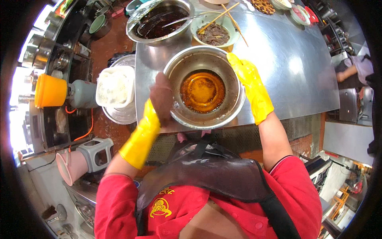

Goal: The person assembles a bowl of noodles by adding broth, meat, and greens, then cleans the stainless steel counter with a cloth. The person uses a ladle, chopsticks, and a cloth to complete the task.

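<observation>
Before me a stainless steel bowl stands at the metal table's near edge. A shallow pool of amber-brown oily liquid lies in its bottom. My right hand, in a yellow rubber glove, grips the bowl's right rim. My left hand, also in a yellow glove, is blurred beside the left rim. A dark reddish-brown shape covers its fingers; whether this is a held thing or a coating on the glove is unclear. Contact between that hand and the bowl cannot be made out.
Behind stand a steel basin of dark liquid with a metal utensil, and a pale green bowl of brown strips with chopsticks. Left is a white tub on a round metal lid. A person's arm shows far right.
</observation>
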`<action>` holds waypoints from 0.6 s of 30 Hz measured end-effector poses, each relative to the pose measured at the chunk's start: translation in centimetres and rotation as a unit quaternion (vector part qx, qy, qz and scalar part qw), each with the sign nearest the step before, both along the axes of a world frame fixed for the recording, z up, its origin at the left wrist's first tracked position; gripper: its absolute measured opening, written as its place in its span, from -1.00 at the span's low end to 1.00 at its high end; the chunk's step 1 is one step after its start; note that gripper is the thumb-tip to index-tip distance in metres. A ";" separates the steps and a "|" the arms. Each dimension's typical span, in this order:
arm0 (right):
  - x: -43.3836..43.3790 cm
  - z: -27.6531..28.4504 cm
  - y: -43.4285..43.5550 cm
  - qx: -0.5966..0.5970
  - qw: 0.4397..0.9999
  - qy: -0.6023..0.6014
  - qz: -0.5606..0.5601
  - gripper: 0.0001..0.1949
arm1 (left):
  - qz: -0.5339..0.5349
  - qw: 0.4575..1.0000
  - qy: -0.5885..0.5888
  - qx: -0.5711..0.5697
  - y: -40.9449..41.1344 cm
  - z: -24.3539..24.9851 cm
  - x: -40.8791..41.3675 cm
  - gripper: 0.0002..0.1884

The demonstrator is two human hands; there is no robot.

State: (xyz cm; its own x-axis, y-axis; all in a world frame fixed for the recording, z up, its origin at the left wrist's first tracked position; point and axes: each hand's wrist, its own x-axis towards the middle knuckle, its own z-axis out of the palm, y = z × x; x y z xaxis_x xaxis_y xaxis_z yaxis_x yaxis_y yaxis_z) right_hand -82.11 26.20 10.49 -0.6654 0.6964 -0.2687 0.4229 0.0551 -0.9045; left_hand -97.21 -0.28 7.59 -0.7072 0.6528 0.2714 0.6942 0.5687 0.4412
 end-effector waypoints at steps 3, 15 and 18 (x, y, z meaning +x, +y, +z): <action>0.1 0.5 -2.7 -0.008 0.997 -0.029 -0.076 -0.36 | 0.077 0.992 -0.094 0.028 -1.8 -1.3 7.3 -0.88; 5.2 -2.9 -14.1 -0.169 0.943 0.170 -0.229 -0.33 | -0.145 0.971 -0.186 -0.028 -4.6 2.8 6.0 -0.89; 7.3 0.6 -14.6 -0.401 0.909 0.053 -0.102 -0.28 | -0.232 0.949 -0.194 -0.093 -3.4 5.2 -1.3 -0.89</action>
State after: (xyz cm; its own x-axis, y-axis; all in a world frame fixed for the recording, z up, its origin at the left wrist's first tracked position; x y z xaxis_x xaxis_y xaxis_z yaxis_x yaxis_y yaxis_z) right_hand -74.85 11.57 11.13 -0.5959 0.4173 -0.6861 0.2584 -0.7093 -0.6558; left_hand -98.55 -3.64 12.75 -0.3559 0.9290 -0.1013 0.6943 0.3354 0.6367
